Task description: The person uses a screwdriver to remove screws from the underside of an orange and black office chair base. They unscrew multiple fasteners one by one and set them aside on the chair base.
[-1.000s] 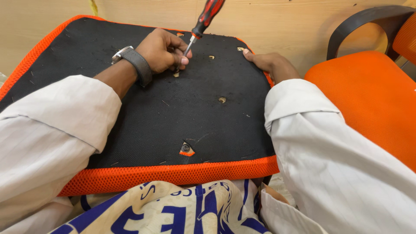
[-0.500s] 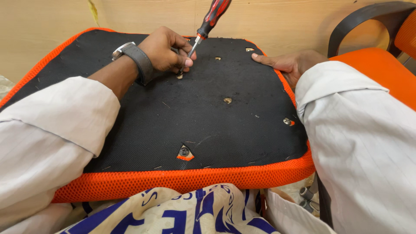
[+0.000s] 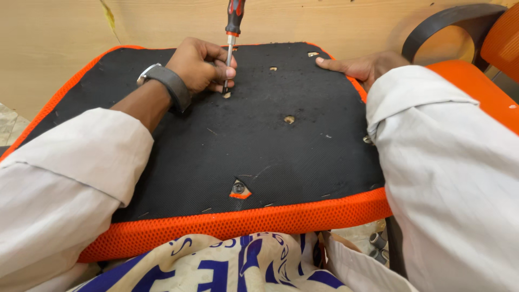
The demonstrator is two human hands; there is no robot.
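A seat cushion [image 3: 303,162] lies upside down on my lap, black underneath with an orange mesh rim. My left hand [image 3: 199,66], with a grey watch on its wrist, pinches the metal shaft of a red-and-black screwdriver [image 3: 232,27]. The screwdriver stands almost upright, its tip in a small hole in the black fabric beside my fingers. My right hand [image 3: 358,67] grips the cushion's far right edge, thumb lying on top. Three more holes [image 3: 290,119] show in the fabric, and a torn one near me exposes a metal nut [image 3: 239,188].
An orange mesh chair [image 3: 476,86] with a black armrest [image 3: 448,21] stands close on the right. A wooden panel [image 3: 335,24] rises just behind the cushion. White cloth with blue print [image 3: 227,265] lies under the near edge, and small metal parts [image 3: 377,239] lie on the floor.
The screwdriver has swung from leaning right to nearly upright in my left hand. My right arm has shifted right, still holding the cushion's far edge. The view moved slightly.
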